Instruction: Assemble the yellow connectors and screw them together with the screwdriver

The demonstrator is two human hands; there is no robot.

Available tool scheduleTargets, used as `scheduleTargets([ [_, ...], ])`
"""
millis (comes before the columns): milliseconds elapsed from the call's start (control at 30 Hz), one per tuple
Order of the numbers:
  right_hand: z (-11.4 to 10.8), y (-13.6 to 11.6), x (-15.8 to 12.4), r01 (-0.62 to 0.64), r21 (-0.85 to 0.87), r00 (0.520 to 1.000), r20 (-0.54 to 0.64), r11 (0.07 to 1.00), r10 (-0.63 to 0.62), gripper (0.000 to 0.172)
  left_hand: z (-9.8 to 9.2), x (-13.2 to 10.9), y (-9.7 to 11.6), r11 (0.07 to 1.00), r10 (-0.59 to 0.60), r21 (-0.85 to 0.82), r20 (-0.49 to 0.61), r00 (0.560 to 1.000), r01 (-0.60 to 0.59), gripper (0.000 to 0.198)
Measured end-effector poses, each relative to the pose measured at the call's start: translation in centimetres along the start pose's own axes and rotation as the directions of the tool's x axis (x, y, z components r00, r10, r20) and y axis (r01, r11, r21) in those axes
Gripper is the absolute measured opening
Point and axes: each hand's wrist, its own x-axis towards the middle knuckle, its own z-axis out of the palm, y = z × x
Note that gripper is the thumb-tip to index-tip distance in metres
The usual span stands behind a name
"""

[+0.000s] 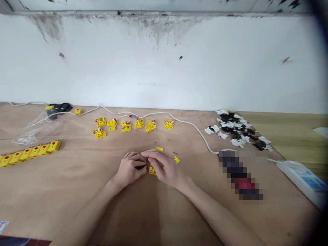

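Note:
My left hand (131, 168) and my right hand (166, 168) meet over the table with their fingertips pinched close together. A small reddish part shows between the fingertips, mostly hidden, and a dark patch lies under my left fingers; I cannot make out either. Just beneath my right fingers sits an open yellow plastic housing (152, 169), partly covered by that hand. Beyond the fingers lies a yellow piece (159, 149). To the right of my right hand are a small yellow part (176, 159) and a thin grey strip (175, 153).
Several opened yellow housings (126, 126) with red and white parts lie farther back. Closed yellow units (36, 151) form a row at left, near a clear bag (34, 131). A white cable (189, 123) crosses behind. Black and white pieces (235, 128) and a power strip (303, 179) are right.

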Motion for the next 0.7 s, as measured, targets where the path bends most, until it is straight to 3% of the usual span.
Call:
scheduleTargets([
  [433, -0.3, 0.1, 0.0, 0.0, -0.018, 1.0, 0.015, 1.0, 0.0, 0.041, 0.0, 0.0, -0.2, 0.999, 0.01, -0.038, 0.016, 1.0, -0.009, 0.014],
  [567, -2.0, -0.9, 0.8, 0.0, 0.038, 0.99, -0.138, 0.999, 0.005, 0.032, -0.5, 0.1, -0.2, 0.993, 0.024, -0.119, 0.071, 0.997, -0.016, 0.014],
  [700, -4.8, -2.3, 1.6, -0.061, 0.152, 0.952, -0.287, 0.987, 0.103, 0.026, -1.2, 0.4, -0.1, 0.926, -0.023, -0.373, 0.118, 0.993, 0.066, 0.012],
])
